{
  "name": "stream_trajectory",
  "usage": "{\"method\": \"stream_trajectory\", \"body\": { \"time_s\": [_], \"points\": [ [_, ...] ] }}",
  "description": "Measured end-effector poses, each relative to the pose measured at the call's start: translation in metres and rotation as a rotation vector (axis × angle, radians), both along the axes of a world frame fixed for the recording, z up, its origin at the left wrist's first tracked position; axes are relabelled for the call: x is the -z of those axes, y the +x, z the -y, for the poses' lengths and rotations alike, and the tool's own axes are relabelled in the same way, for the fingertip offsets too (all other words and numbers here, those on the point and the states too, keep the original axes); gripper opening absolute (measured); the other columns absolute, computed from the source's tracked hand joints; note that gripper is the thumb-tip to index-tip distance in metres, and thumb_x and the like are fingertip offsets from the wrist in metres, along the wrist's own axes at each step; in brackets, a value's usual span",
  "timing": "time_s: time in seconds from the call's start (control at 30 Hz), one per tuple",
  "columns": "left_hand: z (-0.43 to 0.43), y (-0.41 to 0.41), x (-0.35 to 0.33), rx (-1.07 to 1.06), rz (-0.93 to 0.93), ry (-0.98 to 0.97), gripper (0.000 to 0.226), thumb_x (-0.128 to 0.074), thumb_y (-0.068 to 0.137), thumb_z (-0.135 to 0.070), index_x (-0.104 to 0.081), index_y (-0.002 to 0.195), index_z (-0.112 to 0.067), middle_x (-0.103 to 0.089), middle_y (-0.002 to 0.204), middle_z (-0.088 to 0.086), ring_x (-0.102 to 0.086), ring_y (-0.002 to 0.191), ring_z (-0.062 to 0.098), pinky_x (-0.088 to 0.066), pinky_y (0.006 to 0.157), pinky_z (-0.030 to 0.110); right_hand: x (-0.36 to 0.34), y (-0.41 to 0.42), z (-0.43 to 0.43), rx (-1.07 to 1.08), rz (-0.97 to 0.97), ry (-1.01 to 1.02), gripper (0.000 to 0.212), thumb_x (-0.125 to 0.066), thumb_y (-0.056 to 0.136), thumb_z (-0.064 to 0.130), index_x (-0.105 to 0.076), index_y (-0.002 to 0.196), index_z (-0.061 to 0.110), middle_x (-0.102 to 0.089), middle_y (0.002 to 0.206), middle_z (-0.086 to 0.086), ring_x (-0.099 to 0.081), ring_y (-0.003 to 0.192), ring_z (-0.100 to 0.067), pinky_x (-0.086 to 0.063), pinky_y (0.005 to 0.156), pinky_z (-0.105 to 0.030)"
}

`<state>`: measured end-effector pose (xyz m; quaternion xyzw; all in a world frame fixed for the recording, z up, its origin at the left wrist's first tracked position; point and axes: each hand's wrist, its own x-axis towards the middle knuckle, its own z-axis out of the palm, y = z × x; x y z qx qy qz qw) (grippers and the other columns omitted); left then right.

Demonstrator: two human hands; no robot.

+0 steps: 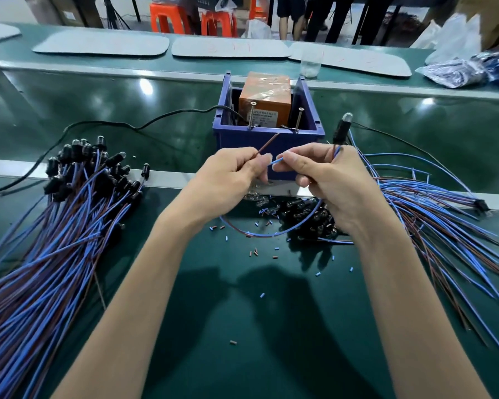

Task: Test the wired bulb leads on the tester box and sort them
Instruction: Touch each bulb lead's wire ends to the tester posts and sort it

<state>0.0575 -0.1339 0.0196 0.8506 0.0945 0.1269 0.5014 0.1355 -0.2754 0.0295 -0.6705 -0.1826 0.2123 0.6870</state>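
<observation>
Head view: my left hand [236,171] pinches the brown wire [268,143], my right hand [326,177] pinches the blue wire [277,162], bulb [339,126] upright above it; just beyond stands the blue tester box [300,139] with 2 screws [252,115].

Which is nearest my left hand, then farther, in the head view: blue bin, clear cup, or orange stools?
1. blue bin, directly ahead of the left hand.
2. clear cup, behind the bin.
3. orange stools, far back.

bright light from above, white glare spots on the green belt [98,105], soft shadows below, edges bend strongly.
</observation>
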Motion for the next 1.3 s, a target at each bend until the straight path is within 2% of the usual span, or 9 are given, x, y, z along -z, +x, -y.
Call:
{"method": "stream_trajectory", "body": {
  "time_s": [0.2,0.4,0.6,0.77,1.0,1.07,1.13,1.23,1.3],
  "points": [
    [0.001,-0.002,-0.001,0.01,-0.049,0.06,0.036,-0.05,0.099,-0.026,-0.056,0.064,-0.018,-0.037,0.043,-0.014,-0.031,0.04,0.004,-0.023,0.042,0.014,0.004,0.0,-0.003,0.034,0.105,-0.088,0.02,-0.066,0.087,0.006,-0.065,0.069,0.015,-0.07,0.064,0.0,-0.04,0.041,-0.001,-0.031,0.041,-0.008],
    [0.009,0.0,-0.005,0.0,-0.068,0.047,0.041,-0.047,0.1,-0.027,-0.047,0.06,-0.018,-0.033,0.041,-0.012,-0.029,0.04,0.006,-0.021,0.042,0.016,0.004,0.001,-0.004,0.087,0.108,-0.095,0.023,-0.064,0.087,0.005,-0.063,0.066,0.014,-0.067,0.058,0.003,-0.04,0.038,0.001,-0.028,0.039,-0.008],
    [0.012,0.0,-0.007,-0.024,-0.066,0.054,0.043,-0.046,0.1,-0.029,-0.045,0.058,-0.018,-0.033,0.039,-0.011,-0.029,0.041,0.007,-0.022,0.042,0.017,0.003,0.001,-0.004,0.116,0.098,-0.105,0.023,-0.064,0.087,0.007,-0.063,0.065,0.014,-0.067,0.056,0.004,-0.042,0.052,-0.011,-0.032,0.042,-0.012],
    [0.013,-0.001,-0.01,-0.037,-0.08,0.065,0.044,-0.047,0.1,-0.029,-0.045,0.057,-0.018,-0.034,0.039,-0.011,-0.03,0.041,0.007,-0.023,0.042,0.017,0.004,0.001,-0.004,0.085,-0.013,-0.024,0.024,-0.061,0.088,0.001,-0.06,0.066,0.008,-0.065,0.054,0.003,-0.031,0.034,-0.002,-0.025,0.036,-0.009],
    [0.016,-0.003,-0.012,-0.064,-0.105,0.112,0.044,-0.047,0.1,-0.028,-0.043,0.057,-0.017,-0.034,0.037,-0.01,-0.032,0.04,0.008,-0.025,0.041,0.017,0.008,0.009,-0.005,0.222,-0.15,0.056,0.024,-0.055,0.092,0.0,-0.056,0.07,0.009,-0.06,0.061,0.001,-0.029,0.032,0.001,-0.02,0.032,-0.01],
    [0.013,-0.005,-0.016,-0.071,-0.081,0.095,0.045,-0.047,0.1,-0.029,-0.043,0.057,-0.017,-0.032,0.037,-0.009,-0.03,0.04,0.008,-0.024,0.041,0.017,0.005,0.013,0.003,0.248,-0.115,0.057,0.02,-0.056,0.092,0.003,-0.058,0.073,0.008,-0.063,0.065,0.0,-0.028,0.034,0.0,-0.019,0.033,-0.01],
    [0.012,-0.006,-0.02,-0.067,-0.049,0.093,0.044,-0.048,0.099,-0.028,-0.044,0.057,-0.017,-0.032,0.037,-0.009,-0.03,0.039,0.009,-0.023,0.041,0.017,0.001,0.01,0.005,0.11,-0.051,-0.009,0.012,-0.058,0.092,0.002,-0.066,0.085,0.007,-0.068,0.068,0.002,-0.032,0.036,0.001,-0.023,0.034,-0.009],
    [0.017,-0.005,-0.019,-0.042,-0.055,0.109,0.043,-0.049,0.099,-0.029,-0.047,0.056,-0.018,-0.034,0.037,-0.009,-0.031,0.039,0.008,-0.023,0.04,0.016,-0.003,0.0,0.001,-0.076,-0.086,-0.016,0.027,-0.052,0.093,-0.005,-0.065,0.11,0.01,-0.068,0.067,0.005,-0.046,0.039,0.0,-0.035,0.037,-0.006],
    [0.018,-0.005,-0.016,-0.033,-0.079,0.113,0.043,-0.049,0.098,-0.03,-0.05,0.057,-0.019,-0.035,0.036,-0.01,-0.031,0.038,0.007,-0.024,0.04,0.016,-0.006,0.0,0.002,-0.072,-0.096,0.009,0.026,-0.052,0.096,0.002,-0.065,0.115,0.013,-0.07,0.07,0.005,-0.049,0.04,-0.002,-0.036,0.037,-0.007]
  ]
}}
